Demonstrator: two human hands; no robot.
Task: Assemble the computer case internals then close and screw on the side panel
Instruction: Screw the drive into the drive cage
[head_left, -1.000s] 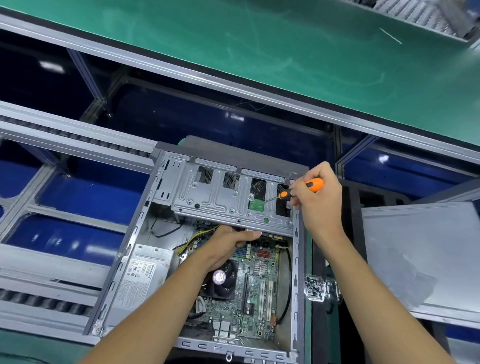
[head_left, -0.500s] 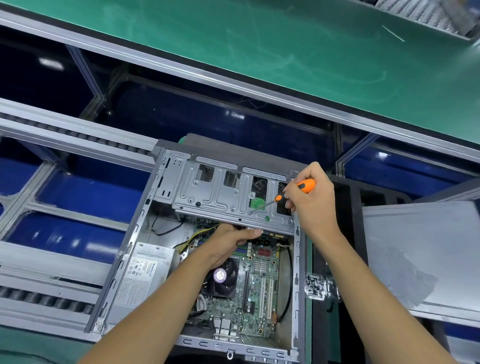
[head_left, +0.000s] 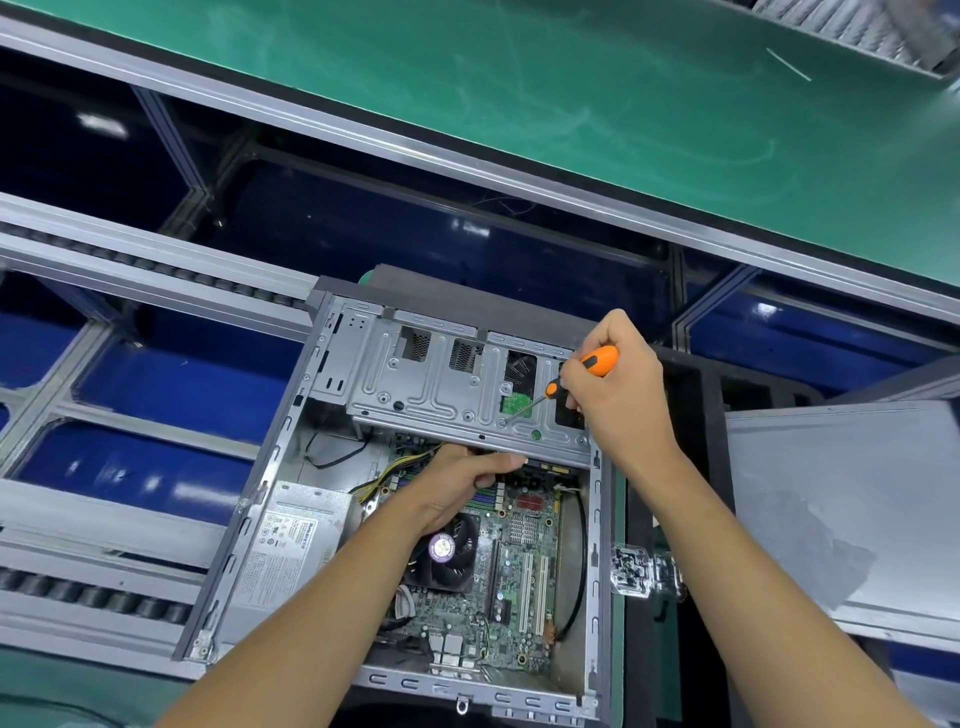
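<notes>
The open computer case (head_left: 332, 499) lies on its side on the surface, with the drive cage (head_left: 441, 395) across its far end and the motherboard (head_left: 519, 561) showing below it. The right hand (head_left: 618, 395) is closed around an orange-handled screwdriver (head_left: 582, 371), whose tip meets the top plate of the cage near a green patch. The left hand (head_left: 462, 483) reaches under the near edge of the cage, fingers curled against its underside as if propping it. The step looks like driving a screw into the cage plate; whether a screw sits under the tip is too small to tell. To do it well, stand the shaft square to the plate rather than slanted as it is now, press down firmly while turning so the tip does not skip, and let the left hand brace the cage from below. The side panel (head_left: 841, 499) lies apart on the right, not yet fitted.
</notes>
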